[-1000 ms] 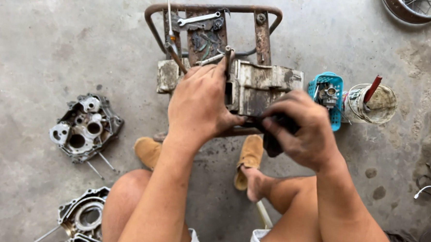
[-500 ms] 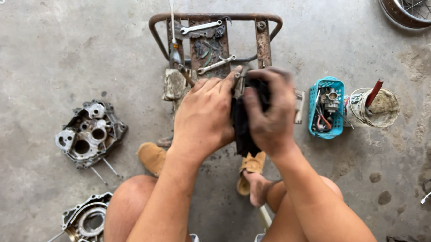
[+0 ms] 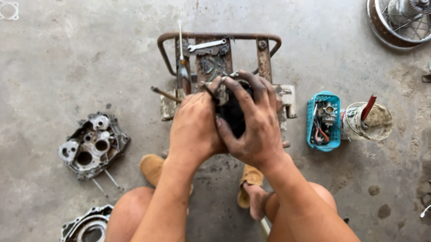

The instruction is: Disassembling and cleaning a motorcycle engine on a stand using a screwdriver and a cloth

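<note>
My left hand [image 3: 196, 127] and my right hand [image 3: 256, 123] are clasped together around a dark, greasy engine part [image 3: 231, 116], of which only a small piece shows between the fingers. They hold it just above a rusty metal rack [image 3: 264, 58] that stands on the concrete floor. On the rack lie a silver wrench [image 3: 206, 44] and a screwdriver [image 3: 181, 61]. A pale metal block [image 3: 288, 97] peeks out behind my right hand.
An aluminium engine casing [image 3: 93, 144] lies at the left, another casing [image 3: 87, 229] at the bottom left. To the right stand a blue basket [image 3: 323, 122] of small parts and a dirty can [image 3: 370, 122] with a red-handled tool. A spoked wheel [image 3: 406, 18] is at the top right.
My right hand came up from the lower right and joined the left. The metal block that lay broadside on the rack is now mostly hidden behind both hands.
</note>
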